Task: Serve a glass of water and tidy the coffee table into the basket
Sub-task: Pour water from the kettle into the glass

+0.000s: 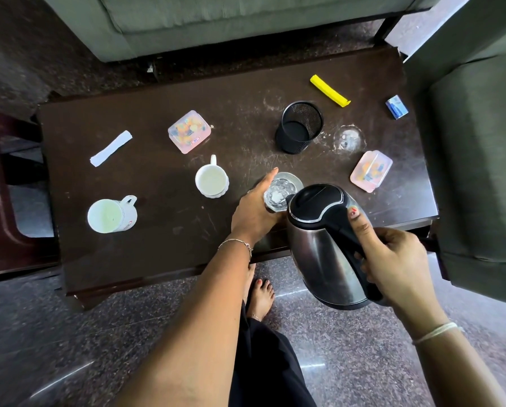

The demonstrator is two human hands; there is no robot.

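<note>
I judge this the pouring step. My left hand curls round the clear cut-glass tumbler, just off centre toward 4 o'clock on the dark wooden coffee table. My right hand grips the handle of the steel, black-lidded electric kettle, spout at the rim. Next I level off before it overflows.

The table is dark brown, mottled with pale scuffs, and the floor is speckled grey stone. The kettle is brushed steel with a black lid and handle, the glass clear, the mesh basket black, and both mugs white. A clip is bright yellow, a small carton blue and white, a folded strip white, and two boxes translucent pink over multicoloured contents.
</note>
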